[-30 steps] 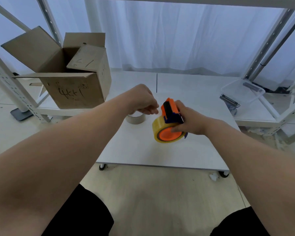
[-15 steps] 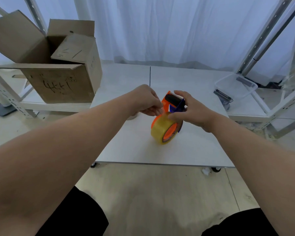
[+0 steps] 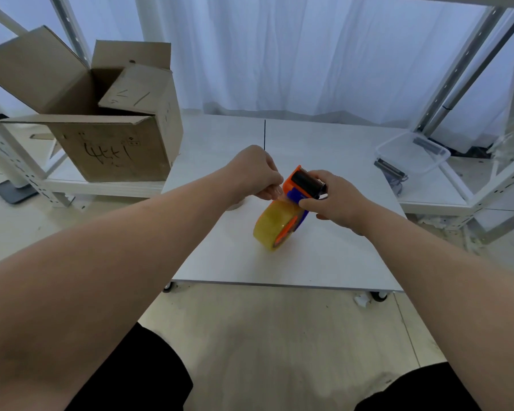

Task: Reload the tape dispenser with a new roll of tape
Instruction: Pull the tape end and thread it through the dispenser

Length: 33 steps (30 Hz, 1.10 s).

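The right hand (image 3: 336,200) gripped the dispenser (image 3: 301,185) above the table (image 3: 324,262), fingers curled round its orange-and-blue body. The yellow roll (image 3: 275,222) sat mounted on the dispenser. The left hand (image 3: 252,173) pinched the roll's loose end just beside the dispenser.

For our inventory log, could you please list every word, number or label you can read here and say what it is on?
"4t+1", roughly: black handwritten scrawl on the front of the cardboard box; the reading is uncertain.
Pen strokes on the box's inner flap: not readable.
No lettering is visible on the tape dispenser or the tape roll.
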Tool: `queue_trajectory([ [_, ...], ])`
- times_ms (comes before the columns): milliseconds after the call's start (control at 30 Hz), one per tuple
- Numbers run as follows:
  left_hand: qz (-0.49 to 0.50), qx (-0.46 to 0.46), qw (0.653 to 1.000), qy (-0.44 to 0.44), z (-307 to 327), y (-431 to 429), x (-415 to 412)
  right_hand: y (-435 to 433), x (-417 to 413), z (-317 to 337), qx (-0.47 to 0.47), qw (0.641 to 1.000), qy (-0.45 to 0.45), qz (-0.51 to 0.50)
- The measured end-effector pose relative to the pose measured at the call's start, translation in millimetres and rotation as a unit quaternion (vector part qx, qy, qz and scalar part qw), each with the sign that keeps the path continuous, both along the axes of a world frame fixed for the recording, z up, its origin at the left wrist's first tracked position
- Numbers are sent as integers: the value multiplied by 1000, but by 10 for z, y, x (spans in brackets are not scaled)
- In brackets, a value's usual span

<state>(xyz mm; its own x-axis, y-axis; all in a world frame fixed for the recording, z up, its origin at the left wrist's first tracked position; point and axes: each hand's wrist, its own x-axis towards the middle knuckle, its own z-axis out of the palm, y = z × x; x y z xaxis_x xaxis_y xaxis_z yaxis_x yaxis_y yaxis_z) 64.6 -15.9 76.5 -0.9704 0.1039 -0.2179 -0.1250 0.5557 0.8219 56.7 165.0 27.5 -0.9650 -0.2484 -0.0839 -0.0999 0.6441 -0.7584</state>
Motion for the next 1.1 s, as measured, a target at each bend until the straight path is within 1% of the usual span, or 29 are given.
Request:
queue_trajectory([
  [100, -2, -22, 1000, -1, 24, -3, -11, -41, -15, 18, 31, 999, 31, 19],
  [200, 0, -38, 999, -13, 43, -58, -20, -93, -23, -11, 46, 998, 38, 3],
  [367, 12, -53, 998, -15, 61, -84, -13, -215, 20, -90, 32, 999, 9, 18],
  [567, 42, -36, 997, -54, 77, -93, -3, -428, 110, -195, 17, 997, 65, -42],
  [700, 35, -36, 996, -72, 110, -150, 25, -460, 106, -212, -3, 996, 66, -51],
  [900, 13, -84, 993, -79, 111, -201, 47, -389, 56, -212, 11, 997, 63, -39],
  [1100, 21, -62, 993, -99, 137, -195, 54, -358, 32, -214, 24, 997, 56, -39],
])
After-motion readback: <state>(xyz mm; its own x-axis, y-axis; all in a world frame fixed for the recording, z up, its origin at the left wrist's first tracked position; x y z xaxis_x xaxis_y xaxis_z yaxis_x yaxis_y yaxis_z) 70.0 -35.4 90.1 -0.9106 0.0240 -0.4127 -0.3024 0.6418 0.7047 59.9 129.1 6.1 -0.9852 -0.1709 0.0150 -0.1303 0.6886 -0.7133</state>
